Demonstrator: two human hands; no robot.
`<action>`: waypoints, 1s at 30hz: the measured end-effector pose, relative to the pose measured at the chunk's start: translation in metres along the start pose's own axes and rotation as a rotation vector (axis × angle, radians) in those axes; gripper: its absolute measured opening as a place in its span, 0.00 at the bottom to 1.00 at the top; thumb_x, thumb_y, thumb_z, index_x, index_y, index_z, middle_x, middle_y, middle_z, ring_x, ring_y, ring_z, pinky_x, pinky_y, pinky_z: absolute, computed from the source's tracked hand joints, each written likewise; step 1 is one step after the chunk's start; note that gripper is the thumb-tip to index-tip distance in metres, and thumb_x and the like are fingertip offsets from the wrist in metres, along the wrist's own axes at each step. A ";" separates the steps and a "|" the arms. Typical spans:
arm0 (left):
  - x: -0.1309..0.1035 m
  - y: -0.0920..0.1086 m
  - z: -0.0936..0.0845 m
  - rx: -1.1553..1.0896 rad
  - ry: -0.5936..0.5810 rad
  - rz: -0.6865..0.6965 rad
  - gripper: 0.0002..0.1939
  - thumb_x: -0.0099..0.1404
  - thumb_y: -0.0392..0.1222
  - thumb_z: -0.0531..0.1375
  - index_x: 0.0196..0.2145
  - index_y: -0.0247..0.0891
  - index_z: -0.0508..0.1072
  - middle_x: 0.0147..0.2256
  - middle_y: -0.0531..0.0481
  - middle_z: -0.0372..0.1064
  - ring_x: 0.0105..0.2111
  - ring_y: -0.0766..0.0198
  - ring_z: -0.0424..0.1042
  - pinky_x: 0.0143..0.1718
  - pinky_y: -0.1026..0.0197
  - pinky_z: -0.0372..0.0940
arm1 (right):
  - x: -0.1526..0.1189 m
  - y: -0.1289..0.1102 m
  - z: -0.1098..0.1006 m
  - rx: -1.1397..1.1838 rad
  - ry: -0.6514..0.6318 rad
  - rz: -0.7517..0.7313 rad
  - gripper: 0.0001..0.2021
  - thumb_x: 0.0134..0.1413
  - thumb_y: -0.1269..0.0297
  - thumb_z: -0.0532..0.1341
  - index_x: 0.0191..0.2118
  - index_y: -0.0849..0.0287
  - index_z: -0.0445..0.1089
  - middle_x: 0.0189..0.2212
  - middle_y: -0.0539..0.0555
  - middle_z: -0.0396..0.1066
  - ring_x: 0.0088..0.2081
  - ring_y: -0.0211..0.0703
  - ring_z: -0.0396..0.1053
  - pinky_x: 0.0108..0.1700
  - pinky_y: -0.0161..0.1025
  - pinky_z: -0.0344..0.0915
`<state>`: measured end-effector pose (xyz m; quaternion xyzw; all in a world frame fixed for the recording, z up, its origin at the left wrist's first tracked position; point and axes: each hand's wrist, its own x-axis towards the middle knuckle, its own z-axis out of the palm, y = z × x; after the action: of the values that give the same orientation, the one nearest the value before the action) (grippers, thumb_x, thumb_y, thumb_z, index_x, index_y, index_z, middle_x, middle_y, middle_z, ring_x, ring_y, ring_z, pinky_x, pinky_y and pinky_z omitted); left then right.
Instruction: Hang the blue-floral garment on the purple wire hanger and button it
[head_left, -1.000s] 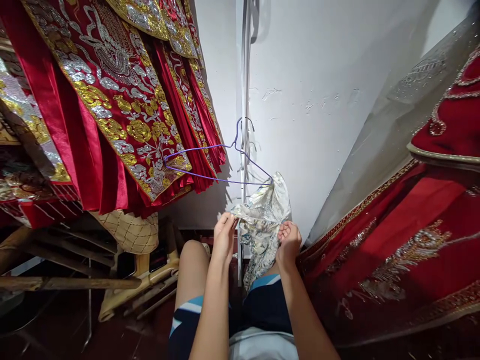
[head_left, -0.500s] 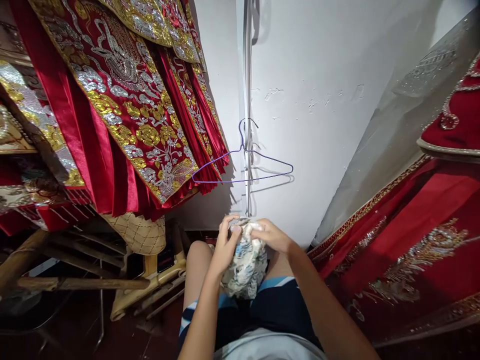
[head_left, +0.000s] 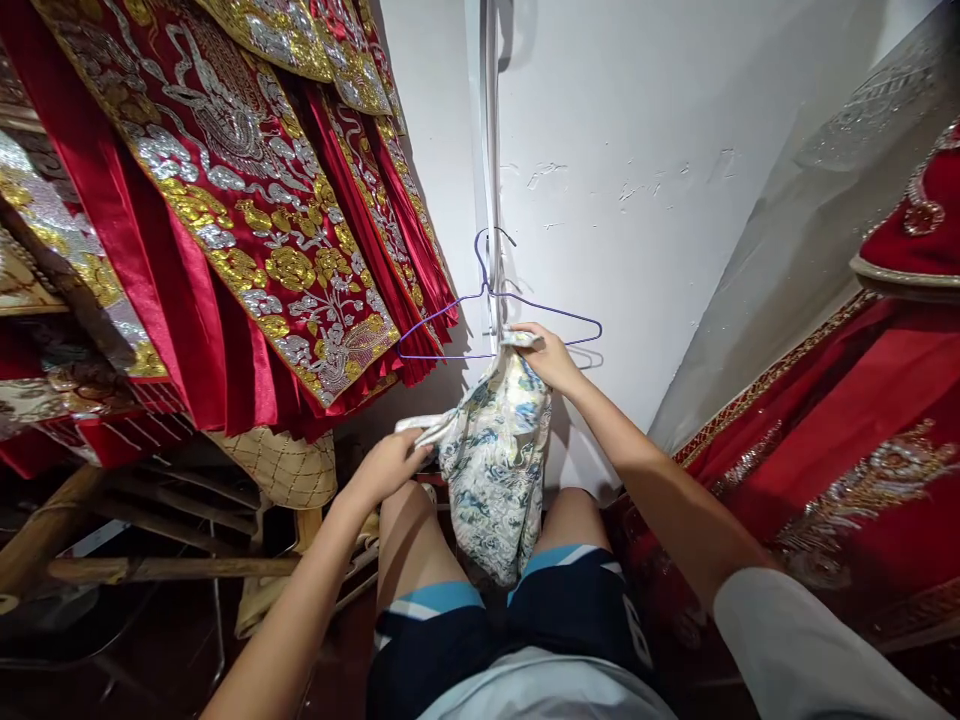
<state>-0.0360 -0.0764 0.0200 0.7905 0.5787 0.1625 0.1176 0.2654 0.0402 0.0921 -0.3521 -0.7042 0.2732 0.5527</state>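
Currently, garment (head_left: 496, 465): pinched in our left hand (head_left: 390, 464) and right hand (head_left: 553, 360).
Hanger (head_left: 486, 289): far, spanning left-right, nearer our right.

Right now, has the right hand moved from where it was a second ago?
Yes: the right hand has moved up the picture, nearer the chipped paint on the white wall.

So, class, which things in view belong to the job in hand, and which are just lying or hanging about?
Job in hand:
patterned cloth, held by the left hand and right hand
purple hanger, probably, partly behind the cloth

Just about:
red costume with gold and silver decoration, left
red garment, right
bamboo pole, lower left
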 end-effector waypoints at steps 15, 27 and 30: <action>0.036 0.029 -0.082 0.016 0.497 0.149 0.13 0.62 0.46 0.54 0.23 0.39 0.59 0.35 0.46 0.67 0.37 0.56 0.68 0.41 0.56 0.62 | -0.038 -0.002 -0.008 -0.131 -0.029 0.157 0.11 0.47 0.57 0.62 0.23 0.58 0.72 0.22 0.51 0.71 0.30 0.46 0.68 0.36 0.40 0.63; 0.092 0.064 -0.096 -0.048 0.618 0.337 0.14 0.64 0.30 0.48 0.44 0.37 0.68 0.41 0.44 0.65 0.43 0.57 0.67 0.48 0.56 0.62 | -0.066 -0.044 -0.042 -0.074 0.371 -0.114 0.36 0.49 0.66 0.65 0.65 0.57 0.59 0.53 0.60 0.71 0.36 0.46 0.71 0.40 0.44 0.69; 0.092 0.062 -0.097 -0.023 0.614 0.326 0.11 0.64 0.30 0.48 0.38 0.37 0.68 0.38 0.45 0.63 0.41 0.57 0.66 0.46 0.56 0.62 | -0.060 -0.042 -0.072 -0.170 0.432 -0.106 0.41 0.46 0.67 0.68 0.68 0.58 0.56 0.52 0.62 0.72 0.41 0.50 0.73 0.47 0.47 0.70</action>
<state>0.0061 -0.0080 0.1432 0.7853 0.4514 0.4159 -0.0808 0.3351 -0.0333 0.1069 -0.4103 -0.6076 0.1016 0.6725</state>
